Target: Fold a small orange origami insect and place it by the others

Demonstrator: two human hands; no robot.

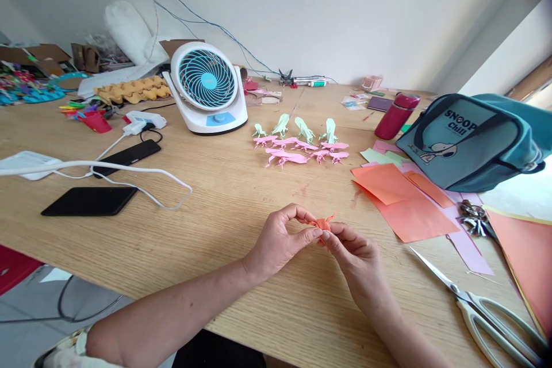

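Note:
A small folded piece of orange paper (323, 223) is pinched between both my hands, just above the table's near half. My left hand (282, 238) grips it from the left with thumb and forefinger. From the right, the thumb and fingers of my right hand (356, 250) close on the same piece. A thin twisted strip sticks up from its top; the lower part is mostly hidden behind my thumbs. Beyond my hands stand several folded paper insects, pink ones (287, 156) in front and pale green ones (303, 129) behind.
To the right lie orange paper sheets (401, 207), open scissors (463, 293), a blue lunch bag (466, 138) and a red flask (397, 116). A white fan (209, 83) stands at the back. Phones (88, 201) and a looping white cable (172, 172) lie on the left.

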